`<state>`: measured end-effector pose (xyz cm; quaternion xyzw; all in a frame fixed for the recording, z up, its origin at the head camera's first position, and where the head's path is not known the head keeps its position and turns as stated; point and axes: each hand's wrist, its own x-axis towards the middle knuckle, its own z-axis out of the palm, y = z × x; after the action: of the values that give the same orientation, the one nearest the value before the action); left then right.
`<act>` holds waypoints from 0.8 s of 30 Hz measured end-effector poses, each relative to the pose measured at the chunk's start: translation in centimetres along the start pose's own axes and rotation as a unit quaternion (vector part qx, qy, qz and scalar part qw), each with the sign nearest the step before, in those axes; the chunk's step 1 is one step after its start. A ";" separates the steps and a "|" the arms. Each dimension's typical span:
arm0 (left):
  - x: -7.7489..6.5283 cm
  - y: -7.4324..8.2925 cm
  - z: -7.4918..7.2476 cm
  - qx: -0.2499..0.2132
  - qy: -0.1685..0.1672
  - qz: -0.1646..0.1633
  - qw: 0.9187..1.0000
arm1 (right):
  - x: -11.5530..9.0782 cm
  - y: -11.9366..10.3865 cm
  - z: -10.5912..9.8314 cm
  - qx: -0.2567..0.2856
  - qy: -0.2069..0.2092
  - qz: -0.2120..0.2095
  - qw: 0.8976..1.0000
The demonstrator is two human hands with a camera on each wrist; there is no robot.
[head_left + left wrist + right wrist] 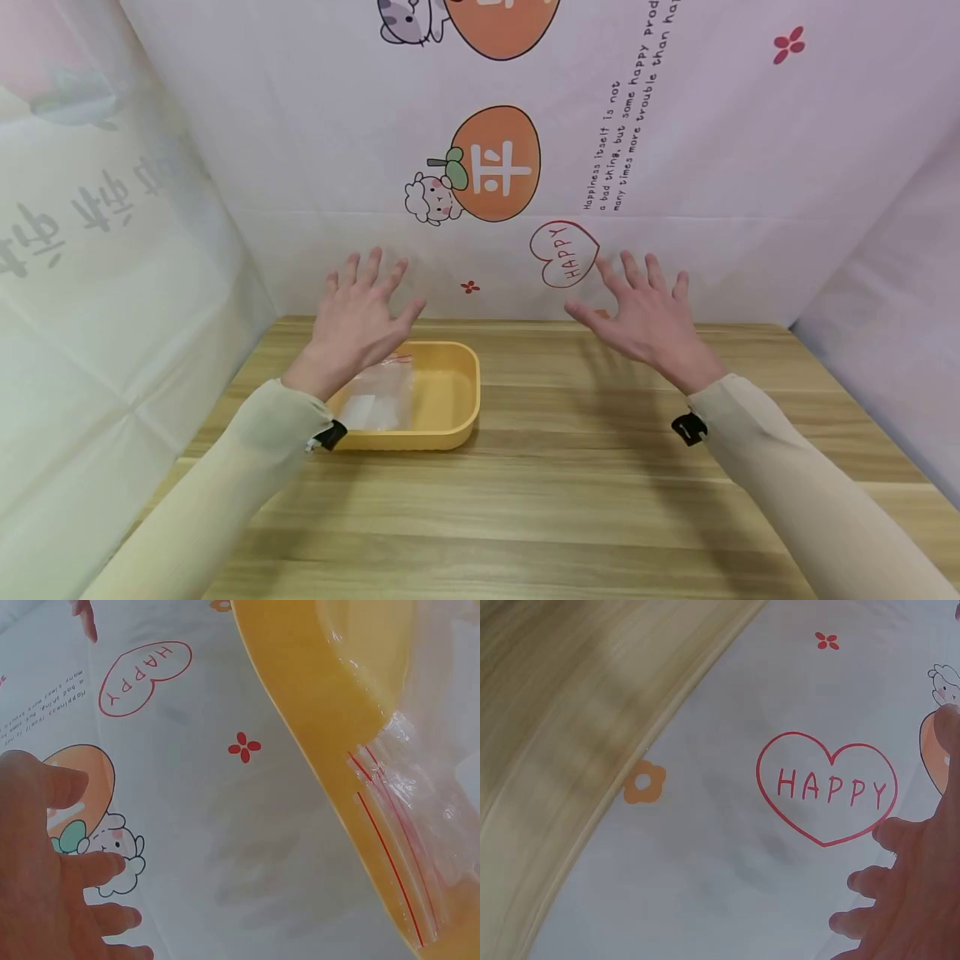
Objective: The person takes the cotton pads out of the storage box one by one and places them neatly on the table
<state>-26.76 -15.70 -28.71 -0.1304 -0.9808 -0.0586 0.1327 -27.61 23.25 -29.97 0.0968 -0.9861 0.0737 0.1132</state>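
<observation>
Clear plastic bagging [386, 396] with red zip strips [391, 868] is just lying inside the yellow tray [442, 439]. Left hand [356, 325]'s up by the tray's left end, right hand [648, 325]'s well to the right of it, both empty, fingers spread. Wood-look counter [562, 508] underneath the tray, fwiw.

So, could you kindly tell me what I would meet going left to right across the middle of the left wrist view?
Left hand, red flower, yellow tray, clear plastic.
</observation>
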 end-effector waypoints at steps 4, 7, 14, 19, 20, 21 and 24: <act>-0.3 0.0 0.1 0.003 0.003 0.005 1.000 | -0.5 -0.1 0.0 0.002 0.000 -0.004 1.000; -0.6 0.1 0.2 0.005 0.005 0.007 1.000 | -0.8 -0.2 0.1 0.003 -0.001 -0.004 1.000; -1.3 0.1 0.7 0.002 0.003 0.009 1.000 | -1.8 -0.5 0.3 0.004 -0.002 -0.007 1.000; -1.8 0.1 0.9 -0.008 0.005 0.018 1.000 | -2.7 -0.7 0.5 0.010 -0.002 -0.012 1.000; -1.9 0.1 1.0 -0.011 0.006 0.021 1.000 | -2.8 -0.7 0.5 0.011 -0.001 -0.014 1.000; -2.0 0.1 1.0 -0.014 0.008 0.023 1.000 | -3.0 -0.7 0.6 0.011 0.000 -0.015 1.000; -2.3 0.1 1.2 -0.022 0.011 0.027 0.999 | -3.5 -0.8 0.7 0.013 0.005 -0.019 1.000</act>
<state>-24.86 -16.02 -30.52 -0.1590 -0.9738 -0.0778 0.1427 -24.27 22.95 -31.34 0.1171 -0.9825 0.0846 0.1180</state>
